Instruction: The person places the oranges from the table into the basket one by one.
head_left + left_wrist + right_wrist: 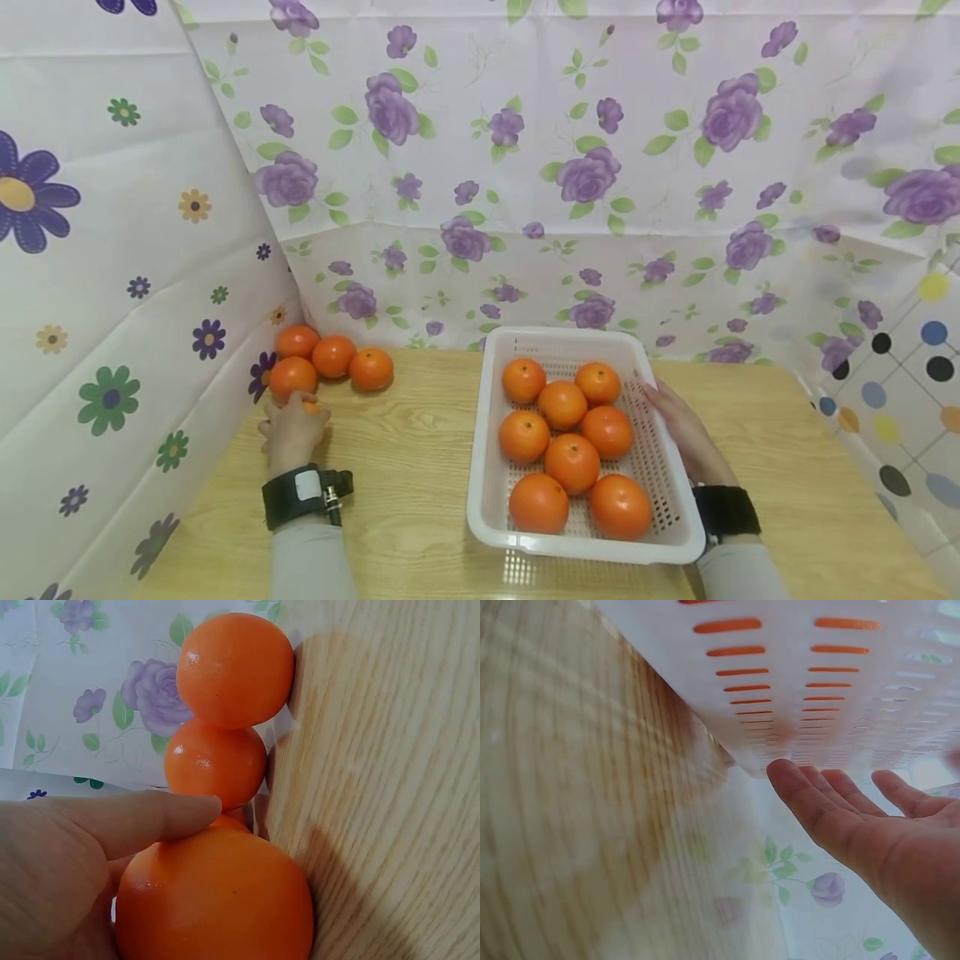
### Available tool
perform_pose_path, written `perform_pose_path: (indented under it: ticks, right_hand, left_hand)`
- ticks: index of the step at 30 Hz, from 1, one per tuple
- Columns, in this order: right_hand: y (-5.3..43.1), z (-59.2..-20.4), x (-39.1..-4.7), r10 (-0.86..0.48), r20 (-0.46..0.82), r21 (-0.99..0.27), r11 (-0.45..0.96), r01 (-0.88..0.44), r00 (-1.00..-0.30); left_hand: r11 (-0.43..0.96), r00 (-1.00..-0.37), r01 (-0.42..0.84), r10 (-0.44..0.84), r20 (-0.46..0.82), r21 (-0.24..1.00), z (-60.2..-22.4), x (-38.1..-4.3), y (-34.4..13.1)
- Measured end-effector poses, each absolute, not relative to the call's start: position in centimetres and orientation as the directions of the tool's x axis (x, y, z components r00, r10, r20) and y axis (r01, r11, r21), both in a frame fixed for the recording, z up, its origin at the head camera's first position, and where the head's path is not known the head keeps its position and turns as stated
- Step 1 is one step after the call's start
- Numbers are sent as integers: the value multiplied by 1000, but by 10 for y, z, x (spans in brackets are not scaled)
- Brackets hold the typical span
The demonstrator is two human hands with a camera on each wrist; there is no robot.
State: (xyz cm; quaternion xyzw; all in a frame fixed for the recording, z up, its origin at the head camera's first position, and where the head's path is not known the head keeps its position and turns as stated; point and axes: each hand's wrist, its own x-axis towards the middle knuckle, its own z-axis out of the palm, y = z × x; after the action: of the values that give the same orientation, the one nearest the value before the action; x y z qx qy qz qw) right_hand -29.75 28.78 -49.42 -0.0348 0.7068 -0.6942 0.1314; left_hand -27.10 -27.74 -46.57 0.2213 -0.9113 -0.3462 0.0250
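Observation:
At the left of the table my left hand (295,433) grips an orange (217,896). In the left wrist view the thumb lies along its top; the other fingers are mostly hidden behind it. Just beyond that hand, several more oranges (333,357) sit bunched against the flowered cloth. My right hand (686,429) rests against the right side of a white plastic basket (581,547). Its fingers (810,799) look nearly straight against the slotted wall in the right wrist view. Several oranges (572,463) lie inside the basket, spread over its bottom.
The wood-grain table (408,492) stretches between the left hand and the basket. Behind it hangs a cloth with purple flowers (465,239). A daisy-patterned cloth (165,333) borders the left side, and a dotted cloth (900,392) the right.

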Motion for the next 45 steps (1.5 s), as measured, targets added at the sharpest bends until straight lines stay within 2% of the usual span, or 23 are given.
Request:
perform_pose_path:
  ticks: [16,25,33,41,45]
  right_hand:
    - [287,-494,-296,-235,-143,-990,34,139,-962]
    - [287,-494,-296,-238,-143,-990,28,141,-961]
    - [288,-494,-296,-259,-123,-992,26,120,-958]
    - [288,-494,-297,-255,-121,-993,30,117,-959]
    - [288,-494,-297,-254,-124,-992,32,120,-959]
  left_hand:
    - [684,-897,-383,-436,-74,621,-472,-274,-280]
    - [623,-884,-390,-460,-85,678,-466,-271,-278]
    - [579,-909,-294,-416,-34,761,-457,-276,-276]
    - [612,-927,-183,-369,73,770,-444,-290,-268]
    - [593,-939,-162,-339,62,789,-437,-292,-258]
